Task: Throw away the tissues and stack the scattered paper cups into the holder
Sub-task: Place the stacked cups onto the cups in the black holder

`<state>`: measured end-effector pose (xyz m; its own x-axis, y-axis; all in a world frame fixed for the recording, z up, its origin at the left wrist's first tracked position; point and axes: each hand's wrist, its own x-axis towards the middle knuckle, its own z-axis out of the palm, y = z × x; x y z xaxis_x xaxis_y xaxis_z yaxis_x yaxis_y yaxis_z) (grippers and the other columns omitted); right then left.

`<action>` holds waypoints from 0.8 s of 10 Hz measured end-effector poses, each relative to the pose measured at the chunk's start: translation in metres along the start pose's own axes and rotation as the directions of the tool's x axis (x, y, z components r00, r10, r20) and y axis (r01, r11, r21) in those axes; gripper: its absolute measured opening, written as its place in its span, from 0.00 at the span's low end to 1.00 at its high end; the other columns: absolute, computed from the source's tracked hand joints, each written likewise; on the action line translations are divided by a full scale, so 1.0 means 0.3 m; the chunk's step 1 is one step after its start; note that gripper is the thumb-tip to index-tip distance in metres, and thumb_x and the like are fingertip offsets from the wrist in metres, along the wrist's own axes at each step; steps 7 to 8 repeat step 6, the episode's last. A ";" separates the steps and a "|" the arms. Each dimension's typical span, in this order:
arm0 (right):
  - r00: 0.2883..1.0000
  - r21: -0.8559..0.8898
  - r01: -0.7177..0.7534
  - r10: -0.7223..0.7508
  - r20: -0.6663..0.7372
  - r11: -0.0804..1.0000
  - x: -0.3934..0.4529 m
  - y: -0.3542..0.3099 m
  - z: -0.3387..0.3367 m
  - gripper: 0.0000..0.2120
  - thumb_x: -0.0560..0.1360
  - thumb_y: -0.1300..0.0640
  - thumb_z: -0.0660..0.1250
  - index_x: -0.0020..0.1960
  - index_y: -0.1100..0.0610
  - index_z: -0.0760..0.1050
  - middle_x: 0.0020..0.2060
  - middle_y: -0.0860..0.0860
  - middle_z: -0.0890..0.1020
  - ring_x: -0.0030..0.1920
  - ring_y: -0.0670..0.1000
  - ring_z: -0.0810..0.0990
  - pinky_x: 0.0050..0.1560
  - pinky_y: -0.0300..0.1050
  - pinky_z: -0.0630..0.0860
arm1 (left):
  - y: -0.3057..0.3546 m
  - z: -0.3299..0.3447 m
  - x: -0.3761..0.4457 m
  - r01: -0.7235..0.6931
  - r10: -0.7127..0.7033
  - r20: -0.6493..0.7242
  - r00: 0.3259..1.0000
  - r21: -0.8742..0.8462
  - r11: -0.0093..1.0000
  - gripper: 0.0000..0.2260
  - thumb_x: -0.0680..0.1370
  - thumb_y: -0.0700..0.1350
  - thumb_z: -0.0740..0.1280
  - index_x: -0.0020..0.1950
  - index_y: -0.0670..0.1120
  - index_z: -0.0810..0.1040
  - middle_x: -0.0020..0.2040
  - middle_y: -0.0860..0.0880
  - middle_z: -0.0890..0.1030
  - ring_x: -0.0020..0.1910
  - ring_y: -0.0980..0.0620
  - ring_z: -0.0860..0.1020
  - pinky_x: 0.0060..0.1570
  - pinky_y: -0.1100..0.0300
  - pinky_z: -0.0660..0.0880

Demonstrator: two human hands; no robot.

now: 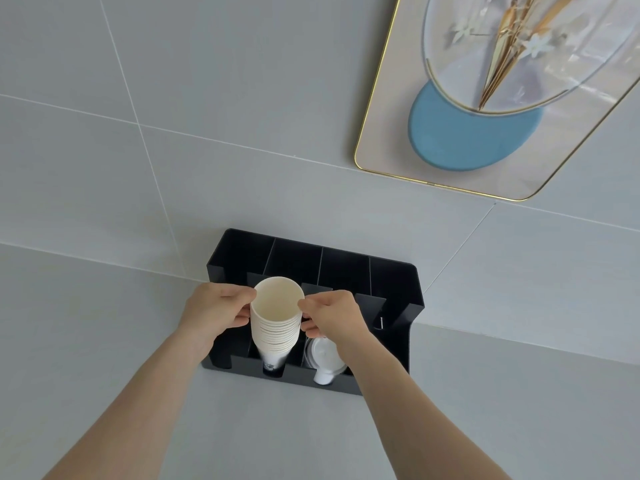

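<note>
A black cup holder [398, 282] with several slots stands against the grey tiled wall. A tall stack of white paper cups [275, 327] rises out of its second slot from the left, mouth toward me. My left hand [216, 311] grips the top cups from the left side. My right hand [332, 315] pinches the rim from the right. White plastic lids [323, 356] fill the slot to the right of the stack. No tissues are in view.
A gold-rimmed framed picture [388, 157] with a blue disc hangs on the wall at the upper right. The holder rests on a pale grey counter [519, 410] that meets the wall behind it. The holder's leftmost and rightmost slots look dark.
</note>
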<state>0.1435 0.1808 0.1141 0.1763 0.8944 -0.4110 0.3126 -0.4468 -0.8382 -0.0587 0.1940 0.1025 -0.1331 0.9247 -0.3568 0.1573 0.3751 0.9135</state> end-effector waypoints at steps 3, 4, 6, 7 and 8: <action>0.999 -0.110 0.040 -0.042 -0.020 0.993 -0.014 0.011 -0.012 0.11 0.76 0.52 0.70 0.47 0.60 0.85 0.36 0.52 0.85 0.37 0.51 0.83 0.50 0.50 0.85 | 0.010 0.006 -0.018 0.004 -0.002 -0.035 0.999 0.047 0.999 0.07 0.76 0.44 0.72 0.52 0.44 0.85 0.44 0.45 0.87 0.44 0.47 0.86 0.52 0.48 0.83; 0.989 -0.253 0.133 -0.146 -0.032 0.958 -0.041 0.009 -0.035 0.18 0.77 0.48 0.68 0.43 0.64 0.82 0.32 0.60 0.76 0.34 0.50 0.74 0.38 0.45 0.79 | 0.016 0.008 -0.047 -0.018 0.026 -0.051 0.998 0.138 0.990 0.06 0.77 0.48 0.70 0.50 0.49 0.86 0.45 0.48 0.87 0.45 0.48 0.85 0.54 0.47 0.82; 0.949 -0.556 0.255 -0.316 -0.015 0.791 -0.098 0.070 -0.141 0.20 0.78 0.43 0.67 0.62 0.55 0.78 0.50 0.49 0.83 0.48 0.50 0.81 0.48 0.42 0.75 | 0.044 0.032 -0.124 -0.201 0.266 -0.060 0.962 0.506 0.839 0.23 0.77 0.61 0.66 0.67 0.50 0.75 0.62 0.51 0.81 0.62 0.49 0.78 0.58 0.53 0.72; 0.949 -0.556 0.255 -0.316 -0.015 0.791 -0.098 0.070 -0.141 0.20 0.78 0.43 0.67 0.62 0.55 0.78 0.50 0.49 0.83 0.48 0.50 0.81 0.48 0.42 0.75 | 0.044 0.032 -0.124 -0.201 0.266 -0.060 0.962 0.506 0.839 0.23 0.77 0.61 0.66 0.67 0.50 0.75 0.62 0.51 0.81 0.62 0.49 0.78 0.58 0.53 0.72; 0.949 -0.556 0.255 -0.316 -0.015 0.791 -0.098 0.070 -0.141 0.20 0.78 0.43 0.67 0.62 0.55 0.78 0.50 0.49 0.83 0.48 0.50 0.81 0.48 0.42 0.75 | 0.044 0.032 -0.124 -0.201 0.266 -0.060 0.962 0.506 0.839 0.23 0.77 0.61 0.66 0.67 0.50 0.75 0.62 0.51 0.81 0.62 0.49 0.78 0.58 0.53 0.72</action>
